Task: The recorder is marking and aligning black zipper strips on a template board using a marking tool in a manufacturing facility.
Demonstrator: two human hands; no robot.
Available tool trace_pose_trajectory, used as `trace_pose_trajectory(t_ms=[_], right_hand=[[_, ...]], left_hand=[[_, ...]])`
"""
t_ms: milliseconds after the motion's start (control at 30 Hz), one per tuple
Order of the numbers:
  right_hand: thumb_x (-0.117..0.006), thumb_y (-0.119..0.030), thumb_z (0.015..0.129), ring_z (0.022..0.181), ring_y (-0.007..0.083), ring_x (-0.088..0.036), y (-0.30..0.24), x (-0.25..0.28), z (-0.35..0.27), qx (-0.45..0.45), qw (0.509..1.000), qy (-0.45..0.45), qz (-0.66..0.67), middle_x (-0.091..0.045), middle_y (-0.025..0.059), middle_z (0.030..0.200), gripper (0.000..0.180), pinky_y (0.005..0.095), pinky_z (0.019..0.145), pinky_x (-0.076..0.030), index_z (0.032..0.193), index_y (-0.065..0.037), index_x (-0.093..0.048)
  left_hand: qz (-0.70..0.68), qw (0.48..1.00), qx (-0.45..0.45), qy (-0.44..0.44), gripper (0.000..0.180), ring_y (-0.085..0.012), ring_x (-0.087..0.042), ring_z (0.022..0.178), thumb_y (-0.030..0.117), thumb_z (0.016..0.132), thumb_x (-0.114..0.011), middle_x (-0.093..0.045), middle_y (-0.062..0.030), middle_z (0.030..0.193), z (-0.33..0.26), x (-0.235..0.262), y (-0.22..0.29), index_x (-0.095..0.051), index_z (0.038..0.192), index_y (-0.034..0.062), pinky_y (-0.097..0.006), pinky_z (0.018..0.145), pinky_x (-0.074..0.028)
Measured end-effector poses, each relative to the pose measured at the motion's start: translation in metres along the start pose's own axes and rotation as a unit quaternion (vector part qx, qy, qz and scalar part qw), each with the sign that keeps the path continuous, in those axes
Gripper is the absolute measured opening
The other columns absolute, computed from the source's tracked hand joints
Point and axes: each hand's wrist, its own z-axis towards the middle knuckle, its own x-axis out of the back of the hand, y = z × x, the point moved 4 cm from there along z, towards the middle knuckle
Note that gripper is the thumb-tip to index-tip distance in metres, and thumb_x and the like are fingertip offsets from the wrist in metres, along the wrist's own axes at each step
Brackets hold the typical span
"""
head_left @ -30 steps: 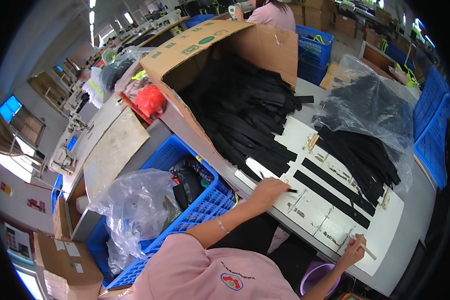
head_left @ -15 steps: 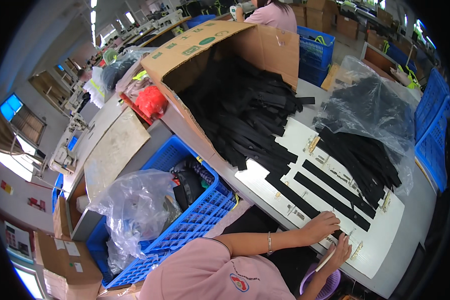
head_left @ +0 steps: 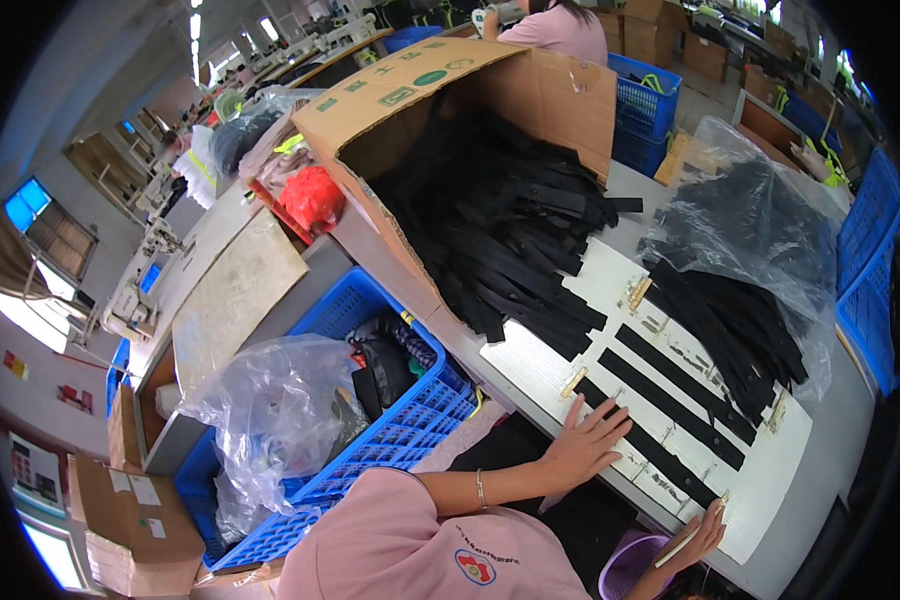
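Open carton: brown cardboard box (head_left: 135, 540), at your far left.
Blue basket: the mesh basket (head_left: 395, 430) slants beside the counter (head_left: 838, 430), a crumpled clear bag (head_left: 275, 420) bulging over its left part.
Red bundle: a red plastic bag (head_left: 312, 200) sits just left of the big box.
Big box: the large carton (head_left: 410, 88) gapes toward you, a heap of black strips (head_left: 500, 230) spilling from it onto the white board (head_left: 770, 490).
Your left grip (head_left: 582, 447): spread wide and flat, fingers lying across the near strip and the board, clasping nothing.
Near strip: this black strip (head_left: 662, 457) lies along the board's near side, running from beyond your left fingers to your right fingertips.
Other two strips: the middle strip (head_left: 672, 409) and the far strip (head_left: 682, 377) lie roughly parallel, just beyond it.
Your right grip (head_left: 703, 532): closed loosely around a pale stick (head_left: 678, 550), fingertips at the near strip's right end; you cannot tell whether they press it.
Fanned pile: loose black strips (head_left: 725, 330) overlap the board's far side.
Clear sack: plastic (head_left: 750, 215) over dark contents, behind that pile.
Blue crates: stacked on edge (head_left: 870, 270), far right.
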Motion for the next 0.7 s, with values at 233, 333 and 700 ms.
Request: trace_pose_trajectory(t_ms=[233,333,700], right_hand=[[-0.049,-0.012,0.106,0.137,0.0302,-0.052,-0.002,0.003,0.004,0.021,1.0,-0.012,-0.01,-0.06,0.0125,0.145,0.038,0.0479,0.119,-0.032,0.142,-0.001,-0.056],[-0.05,-0.011,0.105,0.137,0.0298,-0.053,0.002,0.002,0.004,0.013,0.999,-0.029,-0.009,-0.061,0.0131,0.144,0.038,0.0477,0.119,-0.033,0.141,-0.002,-0.056],[-0.054,-0.007,0.103,0.132,0.0327,-0.055,-0.057,0.027,0.044,-0.054,0.993,-0.012,0.103,-0.064,0.0133,0.137,0.035,0.0433,0.118,-0.034,0.137,-0.003,-0.061]], left_hand=[[0.0,0.999,0.04,0.024,0.053,-0.0295,-0.03,0.153,0.034,0.101,-0.06,-0.041,-0.0107,0.16,-0.006,0.013,-0.029,-0.052,0.147,0.008,-0.061,0.124,-0.011],[0.001,0.998,0.042,0.047,0.054,-0.031,-0.03,0.153,0.035,0.1,-0.061,-0.041,-0.0111,0.159,-0.005,0.018,-0.028,-0.053,0.146,0.0087,-0.06,0.124,-0.013],[-0.04,0.996,0.039,0.064,0.06,-0.0336,-0.03,0.152,0.038,0.095,-0.068,-0.043,-0.0068,0.159,-0.009,0.016,-0.029,-0.053,0.149,0.0173,-0.059,0.123,-0.019]])
